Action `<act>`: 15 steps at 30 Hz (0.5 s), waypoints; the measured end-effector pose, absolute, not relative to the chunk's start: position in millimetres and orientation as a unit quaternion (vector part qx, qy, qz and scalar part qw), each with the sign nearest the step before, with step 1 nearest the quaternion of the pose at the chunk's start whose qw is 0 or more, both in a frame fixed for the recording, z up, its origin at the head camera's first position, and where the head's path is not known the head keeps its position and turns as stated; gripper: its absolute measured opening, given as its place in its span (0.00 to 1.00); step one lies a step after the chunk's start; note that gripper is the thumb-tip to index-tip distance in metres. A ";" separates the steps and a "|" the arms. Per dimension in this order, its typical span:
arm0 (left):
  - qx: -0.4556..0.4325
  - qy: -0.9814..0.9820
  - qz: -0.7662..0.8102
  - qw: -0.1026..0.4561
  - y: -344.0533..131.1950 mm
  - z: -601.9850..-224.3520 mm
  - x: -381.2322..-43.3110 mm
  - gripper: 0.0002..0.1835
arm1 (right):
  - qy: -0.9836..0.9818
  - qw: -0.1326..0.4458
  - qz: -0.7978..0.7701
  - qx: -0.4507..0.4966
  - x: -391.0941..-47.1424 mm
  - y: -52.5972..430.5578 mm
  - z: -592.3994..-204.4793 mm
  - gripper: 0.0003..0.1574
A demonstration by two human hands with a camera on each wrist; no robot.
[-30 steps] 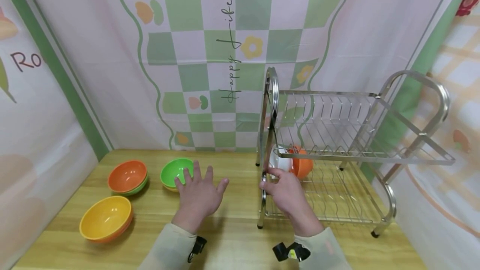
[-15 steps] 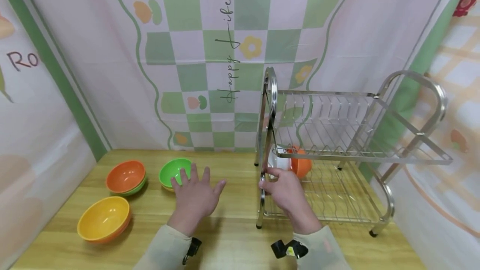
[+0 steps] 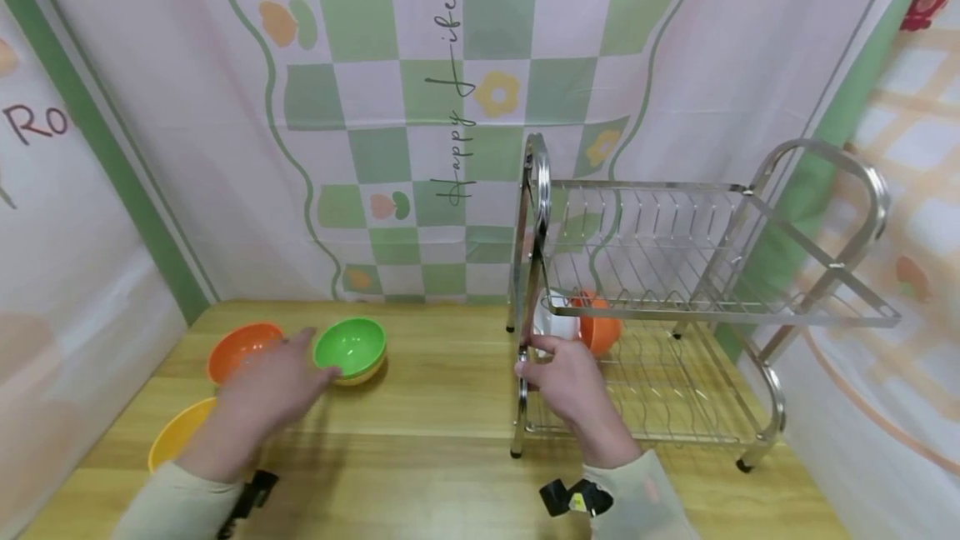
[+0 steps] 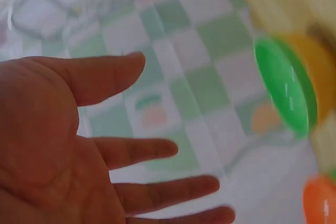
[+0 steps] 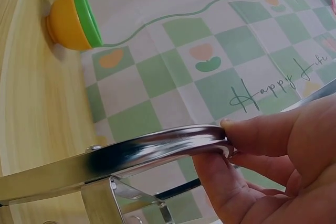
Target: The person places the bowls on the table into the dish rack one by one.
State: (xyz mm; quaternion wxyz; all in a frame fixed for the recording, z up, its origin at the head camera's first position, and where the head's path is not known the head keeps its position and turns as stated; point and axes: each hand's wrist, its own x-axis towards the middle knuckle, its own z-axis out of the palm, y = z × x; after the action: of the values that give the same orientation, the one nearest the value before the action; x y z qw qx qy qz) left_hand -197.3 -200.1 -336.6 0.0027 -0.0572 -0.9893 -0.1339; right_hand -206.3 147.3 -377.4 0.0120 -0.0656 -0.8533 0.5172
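Note:
My left hand (image 3: 266,394) is over the left part of the table, blurred, its fingers spread and holding nothing; in the left wrist view the palm (image 4: 47,129) faces the camera. Beneath and beside it are an orange bowl (image 3: 238,348), partly covered by the hand, and a yellow bowl (image 3: 174,433), partly behind the forearm. To its right stands a green bowl (image 3: 351,346) nested in a yellow one. My right hand (image 3: 573,382) pinches the left front upright of a two-tier metal dish rack (image 5: 173,142) between thumb and fingers.
On the rack's lower tier, at the left, a white bowl (image 3: 553,319) and an orange bowl (image 3: 600,333) stand on edge. The upper tier (image 3: 645,252) is bare wire. A checkered cloth (image 3: 427,107) hangs behind the wooden table (image 3: 442,473).
My left hand has swept left, away from the green bowl and over toward the orange and yellow bowls. My right hand keeps its grip on the rack's upright. The view has shifted slightly.

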 end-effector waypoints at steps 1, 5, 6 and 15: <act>-0.060 -0.988 -0.141 0.004 -211.7 -333.5 -198.1 0.43 | -0.856 0.015 0.513 -0.063 -206.5 147.2 -377.5 0.29; -0.066 -0.984 -0.165 0.017 -259.6 -328.0 -202.5 0.41 | -0.859 0.021 0.509 -0.058 -206.1 147.1 -377.3 0.27; -0.061 -0.984 -0.170 0.010 -271.8 -327.6 -203.6 0.41 | -0.859 0.022 0.509 -0.057 -206.0 147.2 -377.4 0.27; 0.015 -0.970 -0.219 -0.106 -362.4 -343.3 -211.0 0.47 | -0.855 0.015 0.515 -0.065 -205.1 146.9 -376.2 0.27</act>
State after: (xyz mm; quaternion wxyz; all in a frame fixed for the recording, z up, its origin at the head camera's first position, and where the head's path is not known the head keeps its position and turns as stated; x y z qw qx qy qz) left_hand -211.0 -362.4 -343.3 -0.1060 0.0150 -0.9699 -0.2187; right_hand -205.1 146.9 -376.2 0.0148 -0.0648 -0.8545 0.5152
